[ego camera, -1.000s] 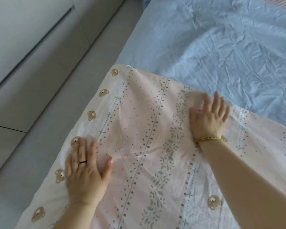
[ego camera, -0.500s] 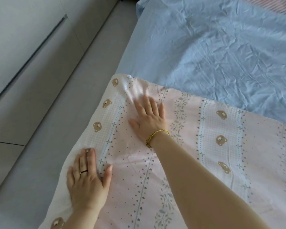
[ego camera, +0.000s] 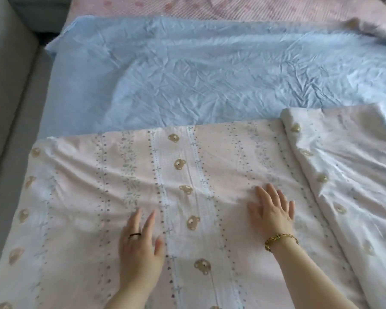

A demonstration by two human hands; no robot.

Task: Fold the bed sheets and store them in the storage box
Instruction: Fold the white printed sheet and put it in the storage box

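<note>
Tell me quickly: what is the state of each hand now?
Left hand: open, fingers straight, flat on the bear-print sheet.
Right hand: open, flat on the same sheet, holding nothing.

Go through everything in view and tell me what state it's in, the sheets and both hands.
bear-print sheet: spread flat, rippled, right part turned pale side up.
blue sheet: spread out beyond it, heavily creased.
left hand: fingers straight, rests flat on the bear-print sheet.
right hand: fingers straight, rests flat on the bear-print sheet.

Matt printed cloth sheet [ego camera: 210, 175]; creased blue cloth [ego camera: 187, 74].
</note>
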